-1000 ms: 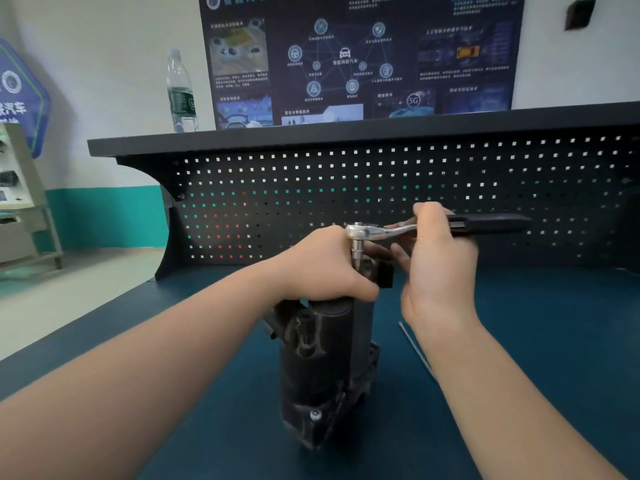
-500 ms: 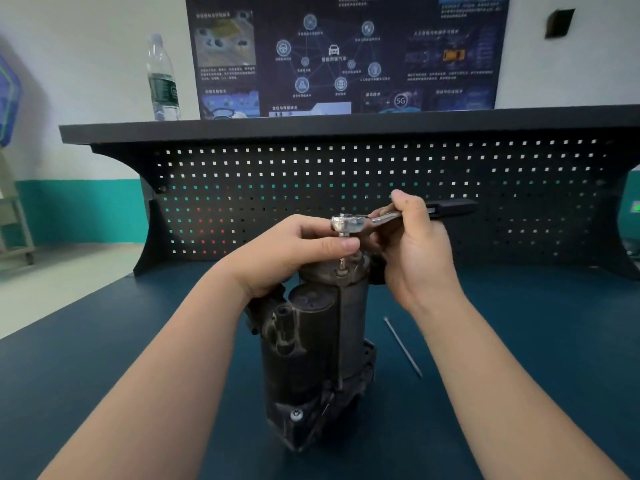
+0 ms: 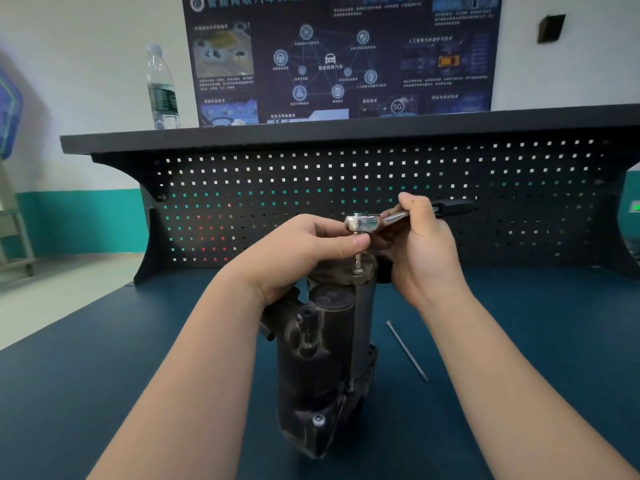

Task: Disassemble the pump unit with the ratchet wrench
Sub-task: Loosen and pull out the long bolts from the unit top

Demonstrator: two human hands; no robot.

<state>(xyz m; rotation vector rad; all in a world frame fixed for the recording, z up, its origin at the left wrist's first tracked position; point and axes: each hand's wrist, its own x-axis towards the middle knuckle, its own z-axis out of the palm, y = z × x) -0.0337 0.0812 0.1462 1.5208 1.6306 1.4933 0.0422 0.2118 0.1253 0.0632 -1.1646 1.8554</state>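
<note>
Pump unit [image 3: 329, 358]: dark, grimy, cylindrical metal

Even, soft indoor light, faint shadows, slight motion blur, and wide-angle bending at the edges

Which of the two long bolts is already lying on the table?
The long bolt right of the pump unit lies flat on the table; the other bolt stands upright under the ratchet wrench.
</note>
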